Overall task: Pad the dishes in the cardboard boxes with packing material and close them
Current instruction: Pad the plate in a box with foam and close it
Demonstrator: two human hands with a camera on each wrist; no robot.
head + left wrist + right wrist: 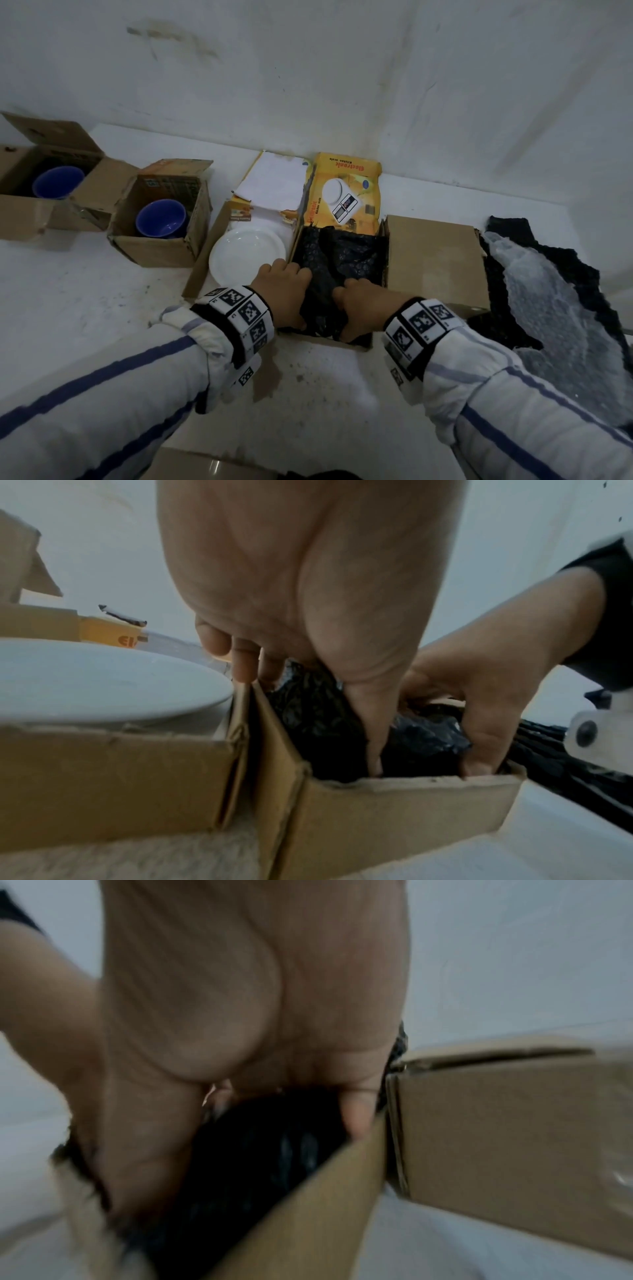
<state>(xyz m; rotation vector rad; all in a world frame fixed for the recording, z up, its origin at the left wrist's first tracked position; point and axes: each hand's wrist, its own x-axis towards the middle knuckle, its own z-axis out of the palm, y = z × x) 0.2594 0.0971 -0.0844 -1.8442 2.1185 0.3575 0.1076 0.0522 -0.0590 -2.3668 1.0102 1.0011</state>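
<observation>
Left hand and right hand both pushed into open kitchen-scale box, fingers curled, gripping black bubble wrap. White plate in neighbouring box.

Yellow box flap: "Electronic Kitchen scale", upside down, and "Kitchen scale" again along its left edge. Left wrist view: "El" in orange on a yellow strip. Wristband markers: no legible text
</observation>
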